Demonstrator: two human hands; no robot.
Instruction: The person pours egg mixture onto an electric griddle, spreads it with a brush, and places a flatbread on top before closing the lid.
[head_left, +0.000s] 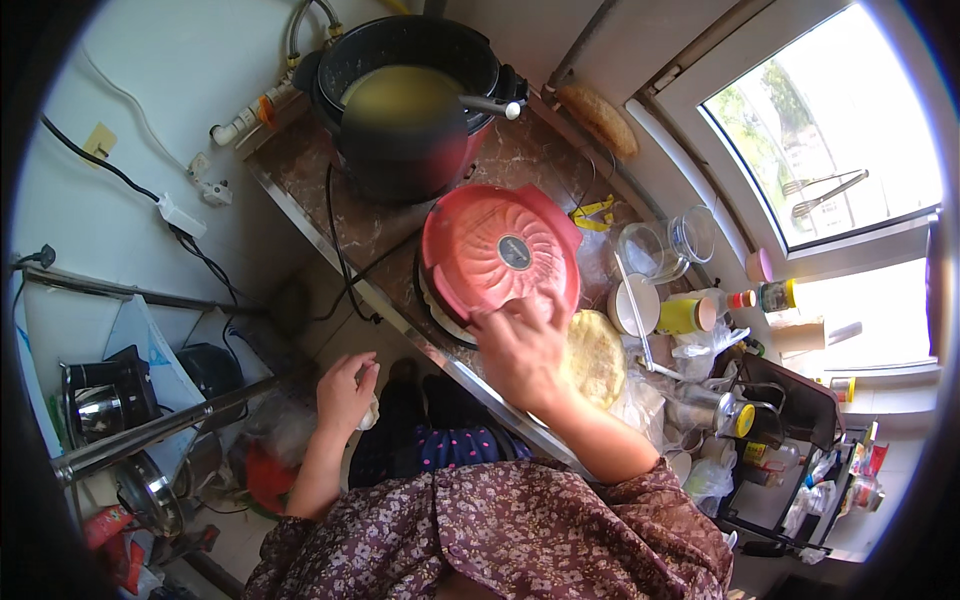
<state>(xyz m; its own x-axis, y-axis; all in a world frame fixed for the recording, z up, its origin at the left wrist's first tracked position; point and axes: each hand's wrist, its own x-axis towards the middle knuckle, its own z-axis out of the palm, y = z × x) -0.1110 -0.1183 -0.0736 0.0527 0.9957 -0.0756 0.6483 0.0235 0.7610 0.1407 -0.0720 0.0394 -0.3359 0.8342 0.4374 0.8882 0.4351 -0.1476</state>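
My right hand (525, 345), slightly blurred, grips the front edge of the red ribbed lid (480, 232) of an electric baking pan. The lid is tilted up, and the pale edge of a flatbread (442, 313) shows in the gap beneath it. Right of my wrist lies a round, yellowish flatbread (596, 356), partly covered by my forearm. My left hand (346, 394) hangs in front of the counter edge, fingers curled. A small whitish piece (369, 412) shows under its palm; I cannot tell whether it is cloth or dough.
A deep cooker pot (409, 45) with yellowish liquid and a protruding handle stands behind the pan. Right are a glass jar (652, 247), a bowl (634, 304) with chopsticks across it, and several bottles. A power cord (337, 247) crosses the counter edge. A metal rack (172, 427) stands left.
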